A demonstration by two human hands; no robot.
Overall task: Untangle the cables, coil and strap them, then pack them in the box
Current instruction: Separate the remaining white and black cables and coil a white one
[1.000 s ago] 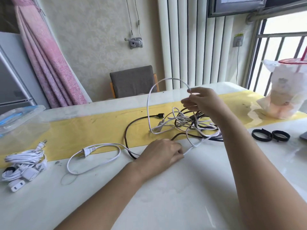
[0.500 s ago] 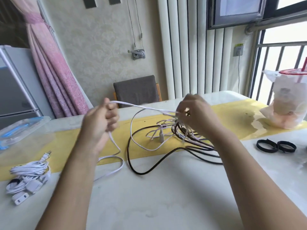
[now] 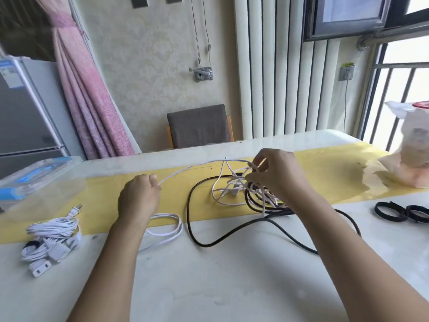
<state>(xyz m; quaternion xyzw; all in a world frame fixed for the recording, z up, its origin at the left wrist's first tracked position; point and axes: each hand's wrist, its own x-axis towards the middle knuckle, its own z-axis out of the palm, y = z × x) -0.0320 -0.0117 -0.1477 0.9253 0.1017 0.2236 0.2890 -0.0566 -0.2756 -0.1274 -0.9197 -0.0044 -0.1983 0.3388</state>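
A tangle of white and black cables (image 3: 246,191) lies on the yellow strip in the middle of the table. My right hand (image 3: 276,173) pinches white strands at the top of the tangle. My left hand (image 3: 139,196) is closed on a white cable (image 3: 185,169) that runs taut from the tangle to its fist and loops down onto the table. A black cable (image 3: 209,242) curves out toward me. A coiled, strapped white cable bundle (image 3: 51,235) lies at the left. Two black straps (image 3: 399,211) lie at the right. A clear plastic box (image 3: 34,180) stands at the far left.
A plastic bag with a red-lidded cup (image 3: 408,154) stands at the right edge of the table (image 3: 209,287). A grey chair (image 3: 199,125) is behind the table. A fridge stands at the left and a radiator and window at the back.
My left hand left the table, rose with the white cable, then came lower and pulled it to the left. My right hand stayed on the tangle. The view tilted up.
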